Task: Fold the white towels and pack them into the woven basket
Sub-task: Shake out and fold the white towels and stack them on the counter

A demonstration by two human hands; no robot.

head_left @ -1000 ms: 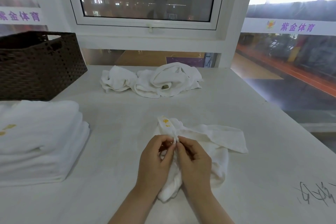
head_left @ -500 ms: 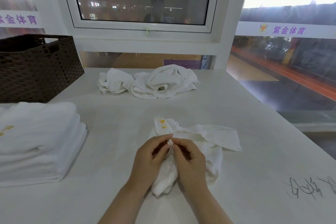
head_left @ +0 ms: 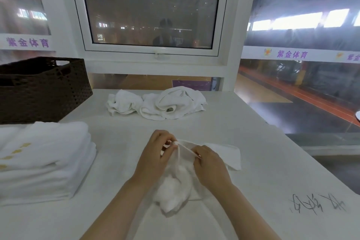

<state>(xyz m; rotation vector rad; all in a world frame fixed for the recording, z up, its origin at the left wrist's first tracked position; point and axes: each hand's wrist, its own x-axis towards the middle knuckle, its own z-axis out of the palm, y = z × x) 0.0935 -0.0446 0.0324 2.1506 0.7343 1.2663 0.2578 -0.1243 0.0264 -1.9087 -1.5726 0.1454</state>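
A crumpled small white towel (head_left: 179, 185) lies on the white table (head_left: 120, 161) in front of me. My left hand (head_left: 155, 154) pinches its top corner, and my right hand (head_left: 210, 165) pinches the same edge a little to the right, so a short stretch of hem is taut between them. Two more crumpled white towels (head_left: 155, 103) lie at the table's far middle. A stack of folded white towels (head_left: 42, 158) sits at the left. Behind that stack, at the far left, stands the dark brown woven basket (head_left: 42, 87).
A white-framed window and wall run along the table's far edge. The table's right edge drops off beside a glass wall. Black scribbled writing (head_left: 317, 204) marks the tabletop at the near right.
My hands have drawn apart along the towel's edge, the left staying at the corner and the right sliding right. The flap with the gold mark no longer sticks up.
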